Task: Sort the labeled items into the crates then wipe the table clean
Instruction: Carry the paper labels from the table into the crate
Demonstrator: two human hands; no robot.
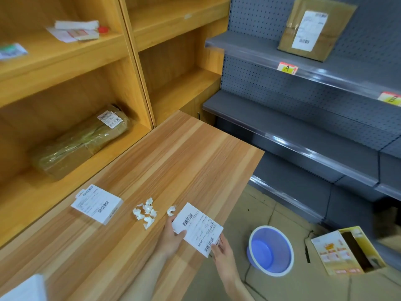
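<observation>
A flat white labeled item, rectangular and printed with barcodes, is held above the right edge of the table, whose top is a striped wood-grain laminate. It is gripped at its left edge by the left hand, with the thumb curled over the top face. It is pinched at its near corner by the right hand. A second white labeled box lies flat on the table further left. Between the two, crumpled white paper scraps are scattered on the surface. A brown parcel with a white label leans against the perforated back panel of the grey metal shelf, above a tag marked A. A parcel wrapped in glossy film rests in the wooden shelving. A round lilac plastic basin and an open yellow carton stand on the floor.
</observation>
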